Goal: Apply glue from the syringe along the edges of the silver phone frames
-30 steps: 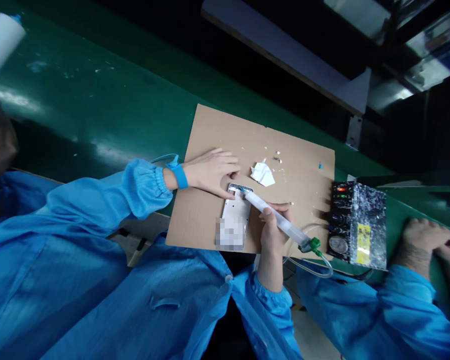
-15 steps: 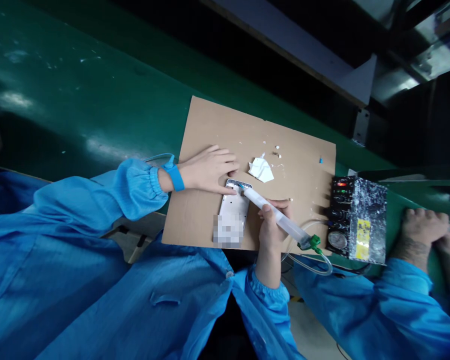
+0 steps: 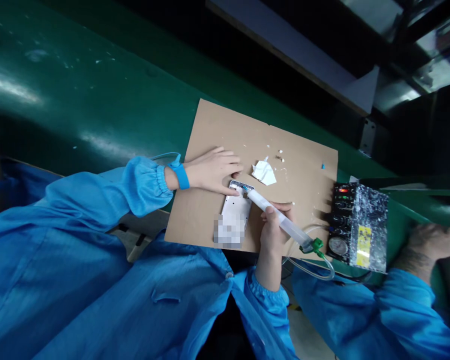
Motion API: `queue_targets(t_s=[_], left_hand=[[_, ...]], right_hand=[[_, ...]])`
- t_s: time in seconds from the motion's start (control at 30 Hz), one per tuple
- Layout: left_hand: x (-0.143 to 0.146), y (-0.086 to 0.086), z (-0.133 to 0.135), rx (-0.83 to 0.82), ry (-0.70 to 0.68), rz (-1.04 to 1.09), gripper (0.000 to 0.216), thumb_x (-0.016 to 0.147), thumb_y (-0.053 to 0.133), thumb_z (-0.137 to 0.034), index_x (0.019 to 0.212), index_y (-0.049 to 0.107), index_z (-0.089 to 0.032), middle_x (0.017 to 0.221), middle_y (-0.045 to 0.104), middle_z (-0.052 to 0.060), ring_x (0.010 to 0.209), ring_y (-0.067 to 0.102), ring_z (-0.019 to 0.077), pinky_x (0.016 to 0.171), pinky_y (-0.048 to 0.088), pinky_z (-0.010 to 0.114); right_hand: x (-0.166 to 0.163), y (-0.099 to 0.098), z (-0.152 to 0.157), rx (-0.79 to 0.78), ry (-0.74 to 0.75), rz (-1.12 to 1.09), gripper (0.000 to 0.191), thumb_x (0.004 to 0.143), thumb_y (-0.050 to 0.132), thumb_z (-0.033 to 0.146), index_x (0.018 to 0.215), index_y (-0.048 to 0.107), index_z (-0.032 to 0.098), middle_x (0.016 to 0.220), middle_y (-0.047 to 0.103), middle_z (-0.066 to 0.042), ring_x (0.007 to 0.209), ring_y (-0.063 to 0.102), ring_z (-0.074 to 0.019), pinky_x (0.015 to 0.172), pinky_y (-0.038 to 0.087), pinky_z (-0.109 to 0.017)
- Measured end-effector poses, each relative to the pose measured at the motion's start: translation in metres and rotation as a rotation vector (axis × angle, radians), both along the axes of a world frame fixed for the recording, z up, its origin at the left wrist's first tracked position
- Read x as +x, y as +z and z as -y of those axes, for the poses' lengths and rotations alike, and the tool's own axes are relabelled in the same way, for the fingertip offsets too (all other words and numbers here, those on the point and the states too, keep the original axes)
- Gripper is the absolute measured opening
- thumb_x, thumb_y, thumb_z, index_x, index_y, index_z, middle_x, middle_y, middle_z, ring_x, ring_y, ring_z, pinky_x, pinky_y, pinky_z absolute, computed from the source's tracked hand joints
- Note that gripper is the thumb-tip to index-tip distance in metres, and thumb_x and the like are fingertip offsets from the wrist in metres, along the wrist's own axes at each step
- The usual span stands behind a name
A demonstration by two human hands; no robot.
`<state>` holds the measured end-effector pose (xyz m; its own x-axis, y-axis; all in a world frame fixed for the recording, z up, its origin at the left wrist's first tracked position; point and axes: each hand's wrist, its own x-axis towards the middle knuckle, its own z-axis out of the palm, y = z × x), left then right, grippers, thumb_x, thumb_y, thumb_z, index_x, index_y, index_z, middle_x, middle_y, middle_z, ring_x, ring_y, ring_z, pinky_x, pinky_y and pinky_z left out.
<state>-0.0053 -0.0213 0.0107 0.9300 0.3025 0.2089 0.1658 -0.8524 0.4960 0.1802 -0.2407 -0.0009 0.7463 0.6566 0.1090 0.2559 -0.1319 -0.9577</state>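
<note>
A white phone housing point(image 3: 235, 211) lies on a cardboard sheet point(image 3: 206, 125), its lower end blurred by blocks. My left hand point(image 3: 215, 170) rests flat beside its upper left corner, fingers stretched out and the thumb on the housing's edge. A blue band circles that wrist. In my right hand point(image 3: 274, 227) is a translucent dispensing syringe point(image 3: 292, 229), gripped by its barrel and tilted. Its blue needle tip points down at the housing's top end; whether it touches cannot be made out. A green cap and clear hose are fixed to the syringe's rear.
A crumpled white paper point(image 3: 264, 172) with white crumbs lies past the housing. To the right stands a black dispenser box point(image 3: 371, 227) with a gauge. A small blue tip point(image 3: 323, 166) lies on the cardboard. A co-worker's hand point(image 3: 433, 241) is at the far right.
The view has shifted slightly, moving the cardboard a little right in the picture. Both hands keep nearly the same place on the housing and syringe. The co-worker's hands at right have moved.
</note>
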Motion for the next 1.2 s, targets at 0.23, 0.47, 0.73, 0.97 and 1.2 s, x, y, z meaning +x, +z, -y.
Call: queue_targets(t_s=[0.23,0.47,0.73,0.97,1.2], left_hand=[[0.0000,0.0017,0.0005,-0.001,-0.003,-0.028,0.050,0.095,0.075,-0.070,0.097,0.061,-0.022,0.107,0.073,0.006,0.099,0.061,0.0245,0.089,0.035,0.040],[-0.0003,0.0021,0.0008,0.019,-0.005,-0.013,0.046,0.097,0.073,-0.067,0.097,0.062,-0.022,0.106,0.074,0.005,0.098,0.061,0.0246,0.089,0.035,0.040],[-0.0002,0.0016,0.0003,0.010,-0.004,-0.010,0.046,0.096,0.073,-0.067,0.097,0.063,-0.022,0.105,0.074,0.006,0.099,0.061,0.0254,0.089,0.036,0.040],[-0.0003,0.0006,-0.0001,-0.001,-0.004,-0.004,0.048,0.095,0.074,-0.069,0.096,0.063,-0.023,0.104,0.073,0.006,0.098,0.060,0.0249,0.089,0.035,0.039],[-0.0003,-0.0016,-0.0004,0.002,-0.005,0.011,0.048,0.095,0.075,-0.069,0.096,0.062,-0.023,0.102,0.073,0.005,0.097,0.060,0.0244,0.088,0.035,0.040]], right_hand=[[-0.0020,0.0032,-0.0007,-0.012,-0.007,-0.021,0.042,0.083,0.085,0.059,0.084,0.062,0.024,0.065,0.067,0.003,0.052,0.058,-0.0153,0.053,0.046,-0.028],[-0.0024,0.0046,-0.0004,-0.022,-0.015,-0.019,0.042,0.084,0.084,0.058,0.084,0.061,0.024,0.064,0.066,0.004,0.053,0.058,-0.0153,0.055,0.047,-0.028],[-0.0024,0.0036,-0.0005,-0.002,-0.017,-0.028,0.040,0.084,0.085,0.054,0.085,0.060,0.024,0.066,0.065,0.005,0.053,0.057,-0.0147,0.054,0.045,-0.028],[-0.0024,0.0042,-0.0003,0.008,-0.019,-0.042,0.038,0.085,0.084,0.052,0.085,0.060,0.023,0.065,0.065,0.005,0.052,0.057,-0.0141,0.054,0.043,-0.026],[-0.0033,0.0060,-0.0007,-0.019,-0.010,-0.034,0.037,0.085,0.082,0.053,0.085,0.058,0.024,0.064,0.062,0.006,0.053,0.055,-0.0143,0.057,0.044,-0.028]])
